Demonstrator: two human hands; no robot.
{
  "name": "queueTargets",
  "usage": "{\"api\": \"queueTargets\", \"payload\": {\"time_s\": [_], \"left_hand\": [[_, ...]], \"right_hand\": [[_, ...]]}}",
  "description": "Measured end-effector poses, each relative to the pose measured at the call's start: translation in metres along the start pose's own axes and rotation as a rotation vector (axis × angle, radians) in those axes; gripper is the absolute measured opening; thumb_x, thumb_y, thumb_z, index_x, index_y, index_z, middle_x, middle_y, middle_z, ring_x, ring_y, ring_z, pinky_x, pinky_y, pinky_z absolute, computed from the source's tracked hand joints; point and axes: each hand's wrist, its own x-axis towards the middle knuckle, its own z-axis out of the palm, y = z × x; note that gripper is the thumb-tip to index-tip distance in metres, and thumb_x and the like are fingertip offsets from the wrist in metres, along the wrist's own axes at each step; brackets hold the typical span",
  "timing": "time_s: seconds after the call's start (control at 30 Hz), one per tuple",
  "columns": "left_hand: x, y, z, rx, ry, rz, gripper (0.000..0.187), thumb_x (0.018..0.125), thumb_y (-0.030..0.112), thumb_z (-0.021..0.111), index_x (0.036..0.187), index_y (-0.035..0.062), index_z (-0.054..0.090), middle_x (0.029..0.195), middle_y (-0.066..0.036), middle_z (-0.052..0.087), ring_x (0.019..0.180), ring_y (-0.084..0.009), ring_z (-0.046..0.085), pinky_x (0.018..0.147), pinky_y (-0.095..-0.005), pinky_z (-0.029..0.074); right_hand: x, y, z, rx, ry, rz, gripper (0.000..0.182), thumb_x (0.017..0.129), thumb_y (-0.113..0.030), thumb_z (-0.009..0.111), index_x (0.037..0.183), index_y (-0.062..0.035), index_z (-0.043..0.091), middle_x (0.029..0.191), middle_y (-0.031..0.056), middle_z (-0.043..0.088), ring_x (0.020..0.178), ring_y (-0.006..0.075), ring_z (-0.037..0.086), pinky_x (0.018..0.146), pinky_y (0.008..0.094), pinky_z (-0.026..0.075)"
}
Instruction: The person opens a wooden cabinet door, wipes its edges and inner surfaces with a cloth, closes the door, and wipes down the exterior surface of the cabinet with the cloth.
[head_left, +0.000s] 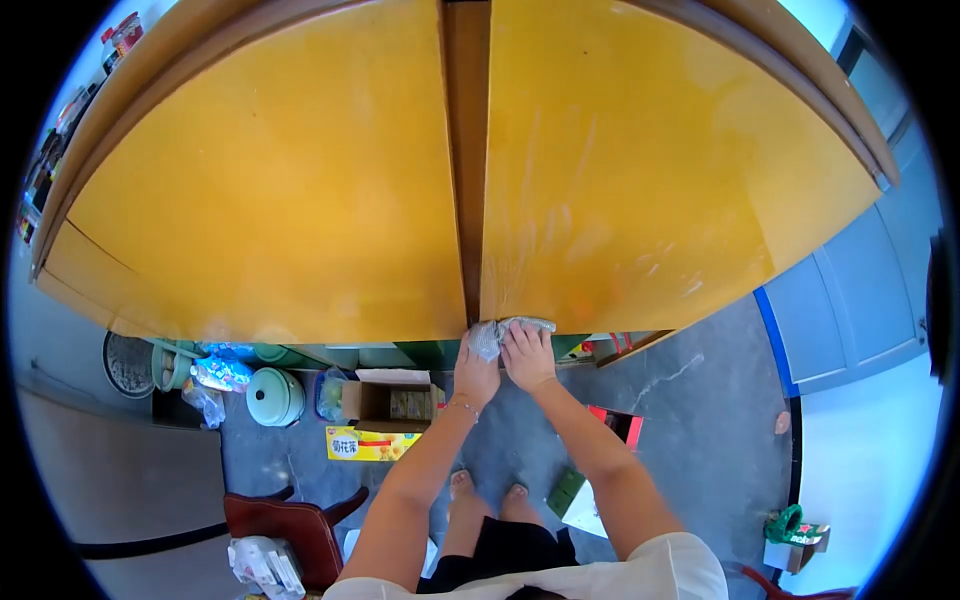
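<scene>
A crumpled grey-white cloth (487, 340) lies between my two hands at the lower edge of a yellow cabinet door (640, 180). My left hand (476, 374) has its fingers closed on the cloth's left part. On the right part of the cloth, my right hand (528, 356) presses with its fingers bent over it. Pale streaks mark the right door above the hands. The left yellow door (290, 190) is separated from it by a brown strip (467, 160).
An open cardboard box (400, 402), a yellow box (350, 444) and a pale green pot (275, 397) are on the floor at left. A red-brown chair (300, 535) stands lower left. A red box (628, 428) lies right of my right forearm.
</scene>
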Motion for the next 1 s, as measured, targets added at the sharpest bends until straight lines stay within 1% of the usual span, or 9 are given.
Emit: {"api": "queueTargets", "payload": {"time_s": [0.1,0.2,0.3,0.4,0.5,0.6,0.8,0.87,1.0], "left_hand": [[-0.004,0.002,-0.002,0.038,0.035,0.054,0.032,0.077,0.013,0.047,0.106,-0.0007,0.049,0.107,-0.019,0.051,0.104,-0.0346,0.043,0.092,-0.0467,0.030],[0.064,0.035,-0.053,0.058,0.130,0.000,0.033,0.079,0.013,0.047,0.108,-0.0021,0.048,0.107,-0.021,0.050,0.102,-0.0367,0.044,0.090,-0.0474,0.030],[0.124,0.065,-0.113,-0.011,0.350,0.096,0.031,0.083,0.015,0.044,0.107,-0.0034,0.048,0.107,-0.022,0.049,0.102,-0.0379,0.044,0.091,-0.0485,0.029],[0.120,0.070,-0.104,0.100,0.343,0.143,0.033,0.083,0.017,0.044,0.109,-0.0033,0.048,0.112,-0.021,0.048,0.108,-0.0367,0.042,0.093,-0.0484,0.026],[0.059,0.044,-0.045,0.150,-0.015,0.111,0.037,0.083,0.020,0.042,0.114,0.0018,0.048,0.123,-0.016,0.044,0.117,-0.0297,0.037,0.100,-0.0455,0.021],[0.034,0.030,-0.030,0.220,-0.105,0.193,0.037,0.081,0.020,0.043,0.114,0.0052,0.050,0.123,-0.015,0.044,0.118,-0.0264,0.037,0.101,-0.0453,0.019],[0.173,0.125,-0.114,0.212,0.140,0.396,0.034,0.076,0.021,0.048,0.107,0.0078,0.054,0.113,-0.012,0.052,0.113,-0.0246,0.042,0.099,-0.0479,0.023],[0.166,0.122,-0.105,0.242,0.039,0.401,0.034,0.075,0.022,0.049,0.106,0.0092,0.055,0.112,-0.011,0.053,0.111,-0.0240,0.043,0.099,-0.0473,0.024],[0.097,0.068,-0.063,0.355,-0.053,0.474,0.032,0.074,0.023,0.048,0.103,0.0120,0.057,0.111,-0.008,0.054,0.107,-0.0228,0.046,0.099,-0.0450,0.023]], "right_hand": [[0.000,0.002,-0.006,0.015,0.001,0.011,0.031,0.073,-0.027,0.057,0.098,-0.0094,0.057,0.114,0.0072,0.045,0.101,0.0279,0.040,0.089,0.0495,0.027],[0.065,0.007,-0.058,-0.046,0.028,0.159,0.032,0.075,-0.028,0.057,0.104,-0.0142,0.057,0.119,0.0037,0.045,0.108,0.0251,0.039,0.094,0.0467,0.025],[0.131,0.018,-0.117,-0.072,0.386,0.153,0.033,0.074,-0.026,0.057,0.103,-0.0120,0.056,0.119,0.0100,0.044,0.111,0.0304,0.037,0.096,0.0518,0.019],[0.126,0.023,-0.126,-0.024,0.329,0.266,0.033,0.073,-0.025,0.057,0.101,-0.0092,0.056,0.119,0.0165,0.042,0.112,0.0353,0.034,0.095,0.0553,0.018],[0.045,0.012,-0.054,0.084,0.140,0.379,0.032,0.071,-0.023,0.057,0.099,-0.0059,0.055,0.118,0.0225,0.039,0.111,0.0418,0.032,0.094,0.0576,0.019],[0.024,0.008,-0.046,0.167,0.112,0.376,0.031,0.070,-0.020,0.056,0.096,-0.0033,0.055,0.118,0.0248,0.037,0.110,0.0453,0.031,0.093,0.0588,0.019],[0.124,0.073,-0.150,0.071,0.496,0.510,0.045,0.073,-0.014,0.047,0.116,-0.0001,0.041,0.133,0.0284,0.018,0.123,0.0470,0.015,0.099,0.0559,0.010],[0.125,0.081,-0.148,0.089,0.579,0.541,0.046,0.074,-0.012,0.045,0.118,0.0007,0.038,0.134,0.0287,0.016,0.123,0.0469,0.014,0.100,0.0547,0.009],[0.044,0.014,-0.073,0.382,0.157,0.715,0.044,0.064,-0.009,0.052,0.106,0.0029,0.046,0.130,0.0318,0.020,0.118,0.0525,0.017,0.099,0.0571,0.011]]}}
